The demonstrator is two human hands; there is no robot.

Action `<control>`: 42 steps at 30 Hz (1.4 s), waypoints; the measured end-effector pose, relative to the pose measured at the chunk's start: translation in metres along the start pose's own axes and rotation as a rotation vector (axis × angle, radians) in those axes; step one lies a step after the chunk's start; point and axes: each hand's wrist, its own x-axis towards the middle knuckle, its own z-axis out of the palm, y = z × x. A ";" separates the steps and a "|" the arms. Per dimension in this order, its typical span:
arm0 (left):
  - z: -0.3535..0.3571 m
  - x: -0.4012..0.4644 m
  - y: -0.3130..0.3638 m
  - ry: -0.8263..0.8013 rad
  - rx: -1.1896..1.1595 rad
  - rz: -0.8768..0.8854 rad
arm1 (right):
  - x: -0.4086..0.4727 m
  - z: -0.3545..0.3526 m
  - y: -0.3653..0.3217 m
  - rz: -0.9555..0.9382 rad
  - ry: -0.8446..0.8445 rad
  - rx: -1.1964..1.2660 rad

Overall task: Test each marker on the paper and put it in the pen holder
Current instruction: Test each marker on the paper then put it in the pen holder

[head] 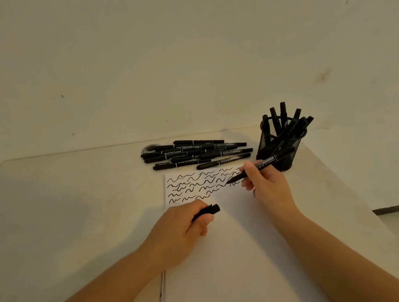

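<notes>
Behind right hand (265, 183), squiggles (235, 184) half-hidden

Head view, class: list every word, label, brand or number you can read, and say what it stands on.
None can be read.
Loose markers: white print along the barrels, too blurred to read.
Marker in the right hand: white label, too small to read.
Paper: only wavy test strokes, no words.

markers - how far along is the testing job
Done: several markers stand in the pen holder and squiggles fill the paper's top. In hand: right hand holds an uncapped marker at the paper; left hand holds the cap. Left: the pile of markers.
</notes>
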 end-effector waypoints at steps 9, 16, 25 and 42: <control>0.011 -0.004 -0.012 0.090 -0.071 0.008 | 0.005 0.011 0.013 -0.076 -0.058 -0.010; 0.011 -0.004 -0.012 0.086 -0.069 0.016 | 0.018 0.014 0.004 -0.040 -0.108 -0.075; 0.006 0.000 -0.017 0.054 -0.064 0.023 | 0.010 0.019 0.014 -0.130 -0.114 -0.128; 0.004 -0.001 -0.017 0.042 -0.117 0.013 | 0.010 0.016 0.016 -0.217 -0.064 -0.267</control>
